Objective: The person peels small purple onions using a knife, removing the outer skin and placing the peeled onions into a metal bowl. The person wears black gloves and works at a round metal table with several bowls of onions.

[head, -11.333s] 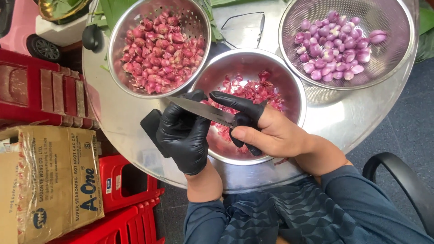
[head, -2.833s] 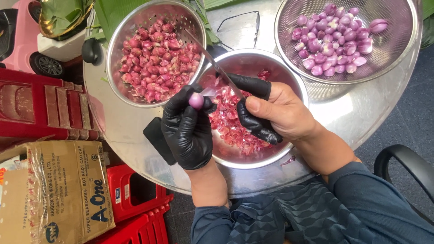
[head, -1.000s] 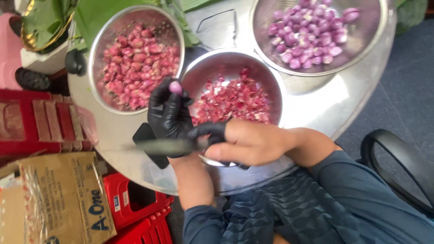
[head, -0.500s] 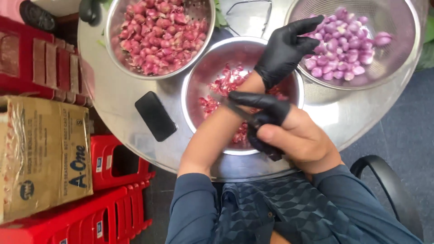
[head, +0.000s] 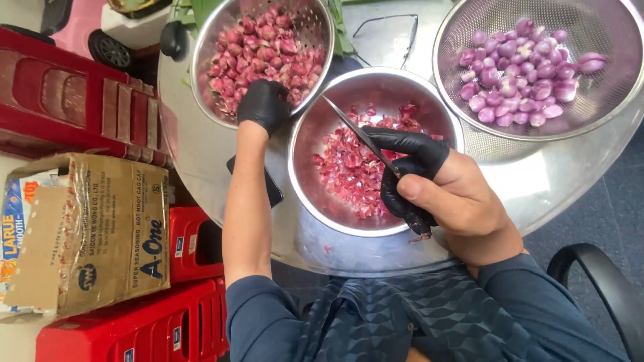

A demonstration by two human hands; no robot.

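Round steel table (head: 201,154) carries three containers: one colander of unpeeled shallots (head: 265,47), one bowl of red peelings (head: 352,167), one strainer of peeled shallots (head: 520,74). Left hand (head: 263,104) closes over unpeeled shallots; right hand (head: 436,181) grips one knife (head: 355,134) above the peelings.

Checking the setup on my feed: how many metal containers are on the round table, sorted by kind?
Perforated metal colanders: 2, one with unpeeled shallots under the left hand, one with peeled shallots.
Solid steel bowls: 1, the peelings bowl below the knife in the right hand.
Total: 3
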